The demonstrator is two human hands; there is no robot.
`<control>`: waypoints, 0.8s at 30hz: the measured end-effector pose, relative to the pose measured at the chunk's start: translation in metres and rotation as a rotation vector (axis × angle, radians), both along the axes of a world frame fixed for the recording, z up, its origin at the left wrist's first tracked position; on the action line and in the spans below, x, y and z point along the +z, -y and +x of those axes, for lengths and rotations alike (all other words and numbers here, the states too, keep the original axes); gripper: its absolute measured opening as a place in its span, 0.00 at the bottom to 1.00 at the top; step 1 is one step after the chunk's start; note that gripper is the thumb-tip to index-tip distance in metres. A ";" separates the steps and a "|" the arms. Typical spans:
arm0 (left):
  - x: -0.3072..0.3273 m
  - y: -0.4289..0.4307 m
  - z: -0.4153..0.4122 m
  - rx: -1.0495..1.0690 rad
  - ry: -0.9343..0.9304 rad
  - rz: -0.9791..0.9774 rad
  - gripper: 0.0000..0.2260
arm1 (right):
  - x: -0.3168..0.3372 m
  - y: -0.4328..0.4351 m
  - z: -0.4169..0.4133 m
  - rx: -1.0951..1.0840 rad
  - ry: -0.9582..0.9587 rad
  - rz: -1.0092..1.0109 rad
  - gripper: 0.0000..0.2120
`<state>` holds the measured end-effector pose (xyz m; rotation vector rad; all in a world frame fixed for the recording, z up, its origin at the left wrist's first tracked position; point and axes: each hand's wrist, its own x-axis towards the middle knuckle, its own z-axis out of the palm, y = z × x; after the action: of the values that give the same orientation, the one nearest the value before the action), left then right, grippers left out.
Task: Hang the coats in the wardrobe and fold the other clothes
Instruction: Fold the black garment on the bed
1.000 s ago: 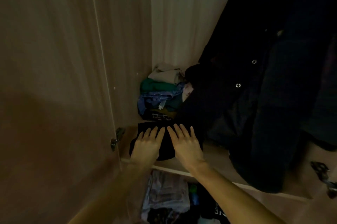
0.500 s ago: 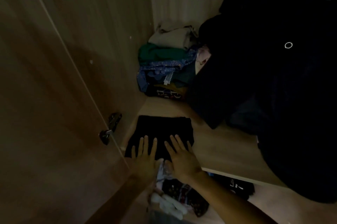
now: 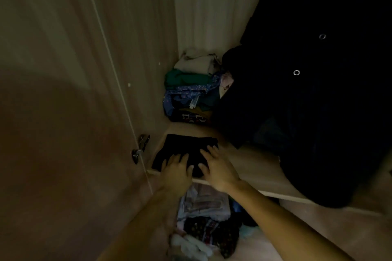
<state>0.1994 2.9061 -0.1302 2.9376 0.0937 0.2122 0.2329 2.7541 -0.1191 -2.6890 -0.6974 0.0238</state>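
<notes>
A folded black garment (image 3: 184, 148) lies flat on the wardrobe shelf (image 3: 254, 167), near its front left corner. My left hand (image 3: 176, 170) rests flat on the garment's front edge, fingers straight. Beside it my right hand (image 3: 216, 167) presses on the garment's right part with fingers spread. Dark coats (image 3: 307, 101) with metal snaps hang on the right and drape down onto the shelf. At the shelf's back left corner sits a stack of folded clothes (image 3: 193, 88) in cream, green, blue and dark colours.
The open wardrobe door (image 3: 63, 112) fills the left, with a metal hinge (image 3: 140, 149) at shelf height. Below the shelf's front edge lie more clothes and plastic-wrapped items (image 3: 203, 214). Bare shelf shows between the black garment and the coats.
Both hands stay flat on the black garment, which now lies near the shelf's front edge rather than close to the stack. The view has shifted slightly.
</notes>
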 end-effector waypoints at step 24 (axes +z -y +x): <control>0.023 0.114 -0.377 -0.433 0.139 -0.371 0.27 | -0.004 0.174 -0.431 -0.427 0.187 0.233 0.23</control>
<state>-0.1778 2.7925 -0.1075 2.4887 -0.4663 0.2939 -0.1980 2.5800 -0.1232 -2.5740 -0.1497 -0.3957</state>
